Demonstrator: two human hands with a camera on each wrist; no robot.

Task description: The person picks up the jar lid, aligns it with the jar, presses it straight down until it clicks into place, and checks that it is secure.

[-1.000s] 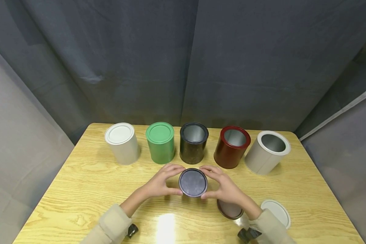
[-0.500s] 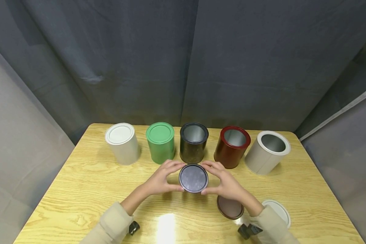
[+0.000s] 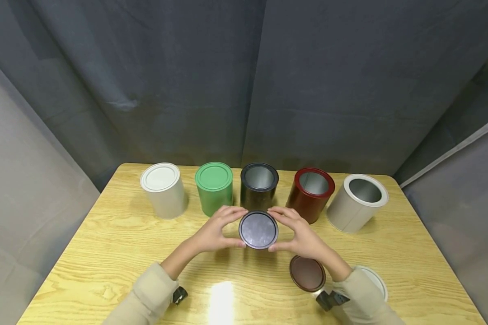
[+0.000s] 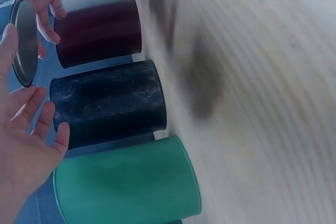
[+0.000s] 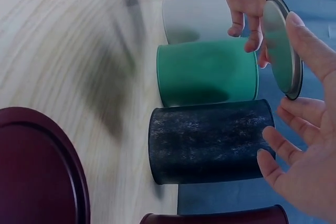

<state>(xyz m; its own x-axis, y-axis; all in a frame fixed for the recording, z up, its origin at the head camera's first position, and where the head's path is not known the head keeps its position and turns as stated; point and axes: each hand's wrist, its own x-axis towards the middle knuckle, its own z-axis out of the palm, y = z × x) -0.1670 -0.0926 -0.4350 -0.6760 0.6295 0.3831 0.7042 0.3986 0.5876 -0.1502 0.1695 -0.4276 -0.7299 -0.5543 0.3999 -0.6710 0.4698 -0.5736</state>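
— Holding the black lid [image 3: 258,230] between both hands, I have it up off the tabletop [image 3: 105,234], level, just in front of the open black can [image 3: 259,185]. My left hand [image 3: 216,231] pinches its left edge with thumb and curled fingers; my right hand [image 3: 297,234] does the same on the right edge.

— What do the wrist views add?

— From the right wrist I see the lid edge-on, with its pale underside, which the head view hides. My left fingers [image 5: 247,9] curl over its far rim, and the black can's mottled side lies below. From the left wrist the lid [image 4: 23,40] is seen edge-on, beyond my left palm [image 4: 21,150], with the right hand behind it.

— Anything moved since a second ago?

— The lid has come farther from me and closer to the black can. The dark red lid [image 3: 307,273] now shows whole near my right sleeve.

— And around it?

— Five cans stand in a row: a white can [image 3: 162,189] and a green can [image 3: 213,187], both lidded, then the black one, an open red can [image 3: 310,194] and an open grey can [image 3: 355,203]. A white lid [image 3: 377,282] lies partly under my right sleeve. Light wood tabletop, grey curtains [image 3: 244,81] behind.
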